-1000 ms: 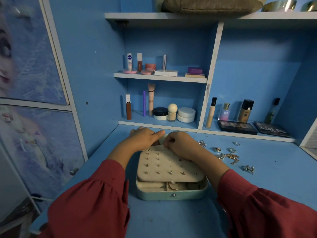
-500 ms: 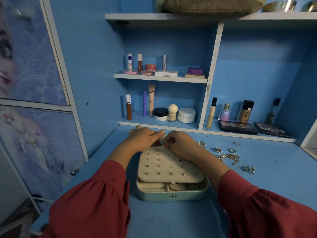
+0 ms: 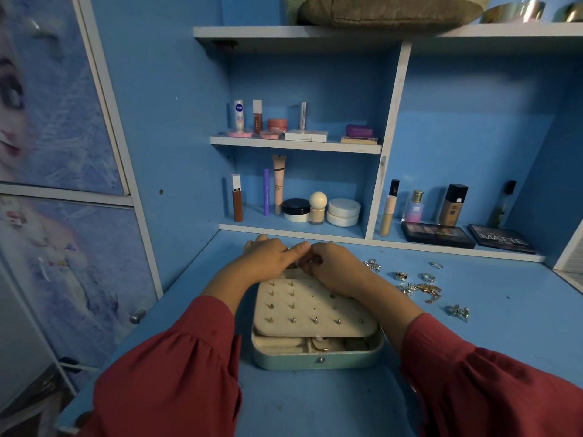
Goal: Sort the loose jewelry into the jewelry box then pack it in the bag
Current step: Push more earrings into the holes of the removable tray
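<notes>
One pale green jewelry box is seen open on a blue desk, and every other position is given from it. One cream stud panel is laid over the box, with about fourteen small metal studs counted in its holes; below its near edge, cream compartments and a gold-coloured piece are exposed. Two hands are brought together at the box's far edge. The left hand is laid there with its fingers extended and close together, the forefinger stretched toward the other hand. The right hand is held with its fingers curled inward at the panel's far rim, where something small and pale is pinched; what it is cannot be told. Two red sleeves are seen at the near side of the box.

To the right of the box, loose jewelry is scattered on the desk: about seven pieces are counted, among them three rings, one gold-coloured ornament and silver clusters. Beyond the box, cosmetics are ranged on shelves, and two dark eyeshadow palettes are laid flat to the far right.
</notes>
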### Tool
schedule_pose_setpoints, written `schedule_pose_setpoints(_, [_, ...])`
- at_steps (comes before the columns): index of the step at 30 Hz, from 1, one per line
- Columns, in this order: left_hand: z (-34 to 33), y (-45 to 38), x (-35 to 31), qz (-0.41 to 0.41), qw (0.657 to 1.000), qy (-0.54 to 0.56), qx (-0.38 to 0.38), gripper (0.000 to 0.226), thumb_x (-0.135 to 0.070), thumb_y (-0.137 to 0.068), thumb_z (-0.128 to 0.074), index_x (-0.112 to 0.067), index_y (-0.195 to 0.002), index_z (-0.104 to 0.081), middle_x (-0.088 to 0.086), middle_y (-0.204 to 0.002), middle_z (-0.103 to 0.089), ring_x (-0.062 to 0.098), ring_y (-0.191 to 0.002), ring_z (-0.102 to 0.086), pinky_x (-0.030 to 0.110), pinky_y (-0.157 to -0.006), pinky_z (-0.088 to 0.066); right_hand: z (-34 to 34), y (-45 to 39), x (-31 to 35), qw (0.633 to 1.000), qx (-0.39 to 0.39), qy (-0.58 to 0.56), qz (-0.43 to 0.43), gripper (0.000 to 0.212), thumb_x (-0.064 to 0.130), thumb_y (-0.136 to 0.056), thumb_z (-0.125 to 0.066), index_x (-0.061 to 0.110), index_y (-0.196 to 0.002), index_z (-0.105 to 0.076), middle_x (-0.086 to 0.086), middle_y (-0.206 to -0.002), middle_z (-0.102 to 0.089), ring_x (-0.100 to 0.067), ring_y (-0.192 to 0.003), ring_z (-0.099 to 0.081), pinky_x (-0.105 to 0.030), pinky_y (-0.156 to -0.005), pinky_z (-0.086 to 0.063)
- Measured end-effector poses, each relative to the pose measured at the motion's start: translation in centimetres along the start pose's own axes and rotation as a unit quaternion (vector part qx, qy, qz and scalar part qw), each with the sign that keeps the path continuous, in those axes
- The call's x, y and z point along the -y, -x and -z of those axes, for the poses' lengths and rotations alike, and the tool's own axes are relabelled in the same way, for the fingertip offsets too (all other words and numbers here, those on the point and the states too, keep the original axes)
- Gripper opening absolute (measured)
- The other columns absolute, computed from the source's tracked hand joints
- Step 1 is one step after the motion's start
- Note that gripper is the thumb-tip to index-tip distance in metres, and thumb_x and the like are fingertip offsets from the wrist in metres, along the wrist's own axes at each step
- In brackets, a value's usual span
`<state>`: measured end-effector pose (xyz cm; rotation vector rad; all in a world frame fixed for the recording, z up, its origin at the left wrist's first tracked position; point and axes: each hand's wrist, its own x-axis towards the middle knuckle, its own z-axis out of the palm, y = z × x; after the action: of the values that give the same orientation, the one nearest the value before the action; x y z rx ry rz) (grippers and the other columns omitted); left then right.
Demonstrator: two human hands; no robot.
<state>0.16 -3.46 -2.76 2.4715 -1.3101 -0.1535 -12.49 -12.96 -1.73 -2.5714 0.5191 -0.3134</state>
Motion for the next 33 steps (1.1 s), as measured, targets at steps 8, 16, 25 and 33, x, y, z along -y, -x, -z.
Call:
schedule_pose_setpoints(8, [0.6, -0.1, 1.8, 0.015, 0.996, 0.056, -0.07, 0.065, -0.063, -0.094, -0.018, -0.029, -0.086, -0.073, 0.003, -0.107, -0.064, 0.025, -0.121, -0.039, 0.042, -0.101, -0.027, -0.2, -0.2, 0.0, 0.992, 0.061, 0.105, 0.018, 0.032, 0.035, -0.099, -0.04, 0.036, -0.124, -0.06, 0.003, -0.127, -0.061, -0.022, -0.115, -0.052, -0.039, -0.099, -0.041])
schedule_pose_setpoints(16, [0.4, -0.7, 2.8, 0.007, 0.996, 0.048, -0.081, 0.074, -0.073, -0.088, -0.019, -0.028, -0.073, -0.076, -0.001, -0.092, -0.069, 0.021, -0.114, -0.048, 0.044, -0.102, -0.033, -0.2, -0.2, -0.2, 0.996, 0.035, 0.081, 0.021, 0.024, 0.039, -0.094, -0.048, 0.033, -0.111, -0.064, 0.003, -0.114, -0.065, -0.02, -0.106, -0.055, -0.039, -0.094, -0.046])
schedule_pose_setpoints(25, [0.7, -0.1, 1.5, 0.0, 0.999, 0.02, -0.027, 0.058, -0.067, -0.091, -0.021, -0.033, -0.065, -0.061, -0.005, -0.073, -0.052, 0.026, -0.112, -0.045, 0.045, -0.099, -0.036, -0.3, -0.4, -0.3, 0.992, 0.051, 0.103, 0.045, 0.028, 0.037, -0.097, -0.044, 0.037, -0.115, -0.064, 0.0, -0.114, -0.063, -0.022, -0.109, -0.051, -0.041, -0.095, -0.044])
schedule_pose_setpoints(33, [0.4, 0.2, 0.9, 0.009, 1.0, 0.028, 0.003, 0.061, -0.067, -0.092, -0.02, -0.027, -0.061, -0.053, 0.0, -0.079, -0.049, 0.026, -0.116, -0.04, 0.045, -0.101, -0.034, -0.3, -0.7, 0.4, 0.985, 0.076, 0.155, 0.032, 0.035, 0.042, -0.098, -0.038, 0.03, -0.124, -0.059, -0.01, -0.119, -0.05, -0.029, -0.116, -0.039, -0.042, -0.097, -0.036])
